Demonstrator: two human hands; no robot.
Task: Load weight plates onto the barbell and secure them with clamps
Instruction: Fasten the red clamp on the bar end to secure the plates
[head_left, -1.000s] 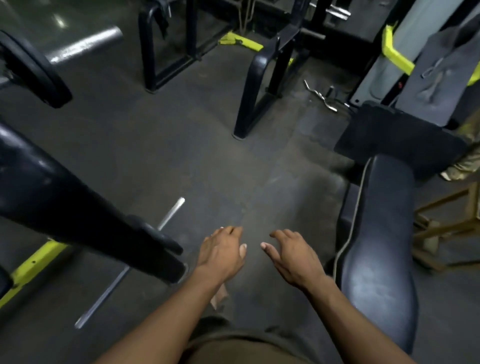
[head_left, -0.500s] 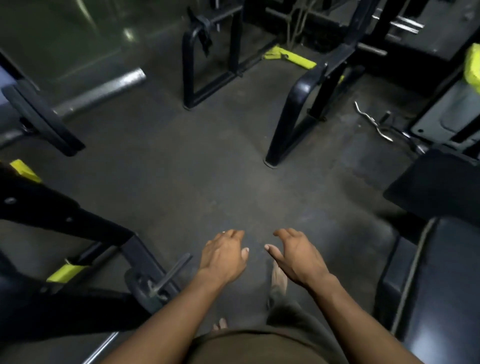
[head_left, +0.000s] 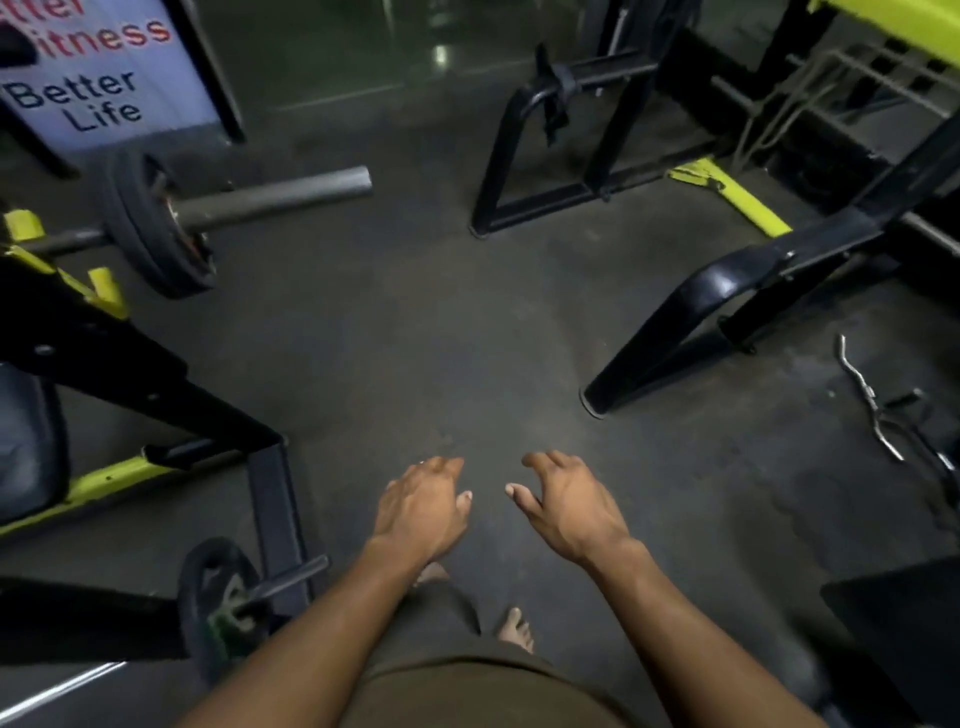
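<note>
Since a second ago the view has swung left, bringing the barbell (head_left: 270, 200) with one weight plate (head_left: 150, 223) into sight, far ahead-left of the left hand (head_left: 421, 512). Both it and the right hand (head_left: 569, 512) hang loosely spread, empty, so loading seems unstarted. Sign (head_left: 98, 67) reads "Better Life".
</note>
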